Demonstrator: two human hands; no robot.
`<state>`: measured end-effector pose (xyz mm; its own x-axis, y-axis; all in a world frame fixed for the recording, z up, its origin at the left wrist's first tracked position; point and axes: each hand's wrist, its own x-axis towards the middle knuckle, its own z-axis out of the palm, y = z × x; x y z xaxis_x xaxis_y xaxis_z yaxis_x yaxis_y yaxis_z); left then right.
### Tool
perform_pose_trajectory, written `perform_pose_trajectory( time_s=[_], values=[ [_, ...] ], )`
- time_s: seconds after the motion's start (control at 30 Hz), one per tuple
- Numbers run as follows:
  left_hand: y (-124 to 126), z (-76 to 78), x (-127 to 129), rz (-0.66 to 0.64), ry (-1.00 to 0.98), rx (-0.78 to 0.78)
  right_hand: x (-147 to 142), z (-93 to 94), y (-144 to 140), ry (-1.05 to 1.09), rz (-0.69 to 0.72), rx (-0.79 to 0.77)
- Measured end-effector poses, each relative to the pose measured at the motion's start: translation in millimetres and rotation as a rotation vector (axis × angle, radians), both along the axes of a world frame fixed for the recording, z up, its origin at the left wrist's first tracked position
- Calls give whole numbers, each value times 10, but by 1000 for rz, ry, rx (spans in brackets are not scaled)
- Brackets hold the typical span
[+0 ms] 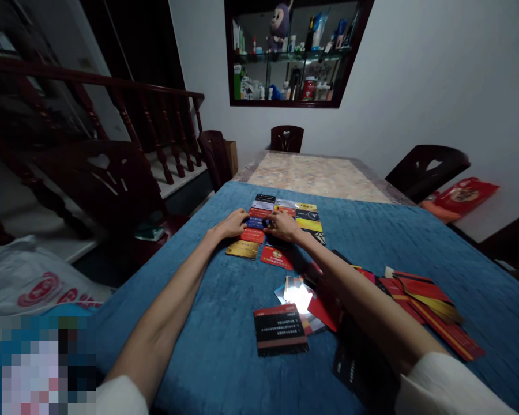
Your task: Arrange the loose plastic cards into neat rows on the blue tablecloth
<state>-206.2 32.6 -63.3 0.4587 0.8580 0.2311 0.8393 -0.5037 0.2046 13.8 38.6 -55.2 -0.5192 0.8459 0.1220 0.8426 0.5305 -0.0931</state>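
Several overlapping cards lie in columns on the blue tablecloth. My left hand (234,223) has its curled fingertips at the left edge of a blue card (255,222) in the left column. From the other side, my right hand (283,225) grips near that card's right edge, its fingers closed and partly hiding the middle column. A red card (254,235) and a gold card (242,249) lie nearer me in the left column. A yellow card (308,224) is in the right column. Below my right hand lies another red card (277,257).
A black-and-red card (281,329) lies near the front, beside a loose pile with a bright glare. More red cards (432,311) are fanned out at right, partly behind my right forearm. Dark wooden chairs (428,167) surround the table; a white bag (38,282) stands at left.
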Motion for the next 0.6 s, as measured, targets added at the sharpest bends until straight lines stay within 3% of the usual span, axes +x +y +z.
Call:
perform_pose_trajectory(
  time_s=[0.6],
  values=[
    [10, -9, -2, 3, 26, 59, -37, 39, -34, -74, 55, 32]
  ],
)
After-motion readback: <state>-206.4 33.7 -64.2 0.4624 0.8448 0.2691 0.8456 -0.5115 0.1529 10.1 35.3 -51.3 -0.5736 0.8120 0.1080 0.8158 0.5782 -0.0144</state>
